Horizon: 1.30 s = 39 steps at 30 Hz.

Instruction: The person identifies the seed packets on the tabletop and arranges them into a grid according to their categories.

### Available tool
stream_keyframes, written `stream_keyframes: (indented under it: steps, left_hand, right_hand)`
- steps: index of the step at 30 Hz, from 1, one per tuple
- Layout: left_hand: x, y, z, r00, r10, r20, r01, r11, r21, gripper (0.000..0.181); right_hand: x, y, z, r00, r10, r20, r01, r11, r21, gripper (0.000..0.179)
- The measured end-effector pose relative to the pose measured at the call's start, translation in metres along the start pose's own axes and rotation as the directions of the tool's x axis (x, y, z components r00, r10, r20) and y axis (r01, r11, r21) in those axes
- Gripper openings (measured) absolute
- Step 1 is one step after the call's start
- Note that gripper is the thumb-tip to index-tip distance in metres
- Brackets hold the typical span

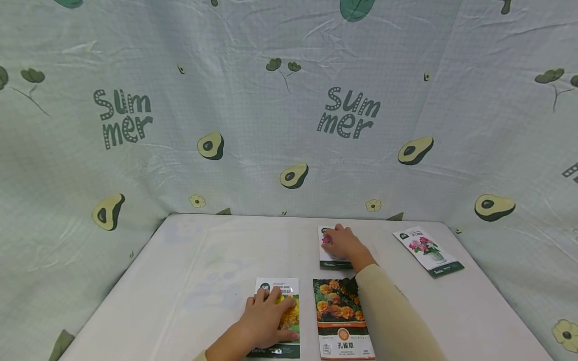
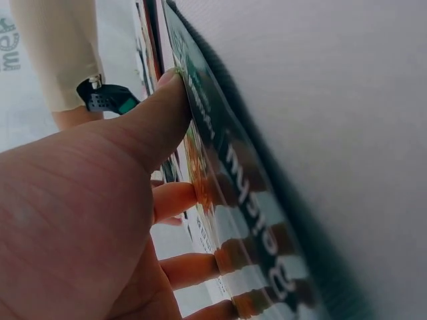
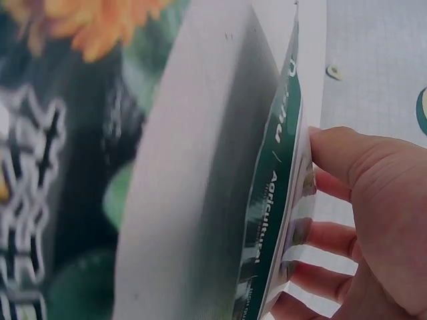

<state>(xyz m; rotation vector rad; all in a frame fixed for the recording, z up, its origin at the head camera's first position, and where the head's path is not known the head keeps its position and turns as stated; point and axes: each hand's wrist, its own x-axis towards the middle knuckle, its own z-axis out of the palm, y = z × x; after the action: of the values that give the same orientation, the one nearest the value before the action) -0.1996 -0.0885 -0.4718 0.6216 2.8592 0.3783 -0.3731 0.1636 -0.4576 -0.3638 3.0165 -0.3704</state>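
Bottom centre of frame: left hand [image 1: 266, 318] lay spread over a yellow-flower packet [image 1: 290, 317], fingertips and thumb on its face, not closed round it. Just beside it, lower centre-right, an orange-flower packet [image 1: 341, 321] lay flat, the right sleeve [image 1: 393, 311] crossing its edge. Beyond, right of centre: right hand [image 1: 345, 244] touched a white packet [image 1: 328, 259], fingers and thumb on the face, no pinch seen. Step in hand, as judged: positioning packets; next move seemed to call for light, level fingertip pressure. A fourth packet [image 1: 428, 251] lay angled farther right, untouched, near the table's right edge. Widest room: tabletop [image 1: 217, 291] at left. Behind the far edge, a printed curtain [image 1: 253, 125] limited reach.
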Motion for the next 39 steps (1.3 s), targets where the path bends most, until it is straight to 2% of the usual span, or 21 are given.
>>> stream_keyframes:
  steps: [29, 39]
  left_hand:
    - [-0.002, -0.002, -0.003, 1.000, 0.021, -0.001, -0.021, 1.000, -0.006, 0.063]
    - [-0.001, -0.001, -0.002, 1.000, 0.012, 0.005, -0.012, 1.000, 0.002, 0.064]
  right_hand:
    - [0.011, -0.029, 0.010, 0.999, -0.007, -0.035, 0.005, 0.998, -0.064, 0.046]
    - [0.015, -0.040, 0.013, 1.000, -0.010, -0.027, 0.010, 1.000, -0.021, 0.044]
